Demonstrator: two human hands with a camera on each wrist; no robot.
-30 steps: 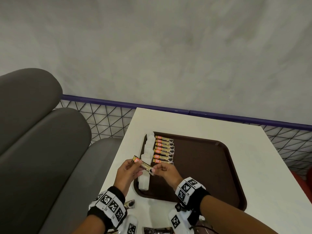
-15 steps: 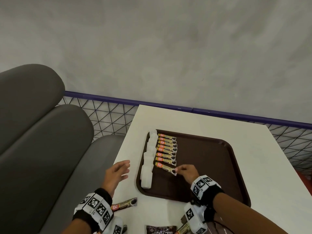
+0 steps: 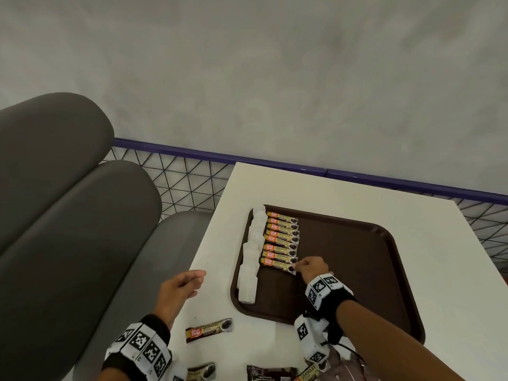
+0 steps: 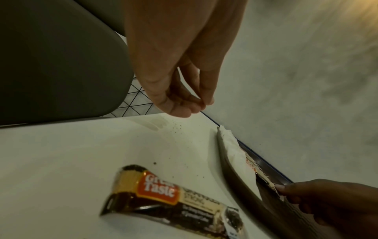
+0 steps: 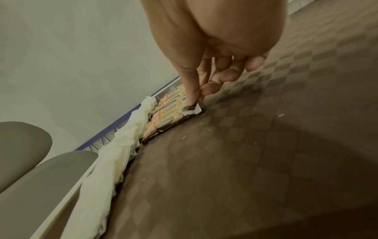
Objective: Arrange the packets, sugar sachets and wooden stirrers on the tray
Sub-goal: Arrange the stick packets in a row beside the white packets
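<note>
A brown tray [image 3: 357,284] lies on the white table. Along its left rim runs a line of white sugar sachets [image 3: 251,259], with a column of several coffee packets [image 3: 281,235] beside it. My right hand [image 3: 295,269] pinches the right end of the nearest packet [image 3: 276,264], which lies flat at the column's near end. In the right wrist view the thumb and forefinger [image 5: 193,90] hold that packet's end [image 5: 192,110] against the tray floor. My left hand [image 3: 192,281] hovers over the table left of the tray, fingers relaxed and holding nothing [image 4: 194,106].
One loose coffee packet [image 3: 209,329] lies on the table near my left wrist, seen close up as packet [image 4: 169,198]. More packets [image 3: 270,373] lie at the table's near edge. A grey padded seat [image 3: 68,229] stands to the left, a wire-mesh rail [image 3: 192,182] behind.
A second ago both hands held the packet above the tray's near left corner. The left hand let go and drew back left; the right hand laid it down at the column's near end.
</note>
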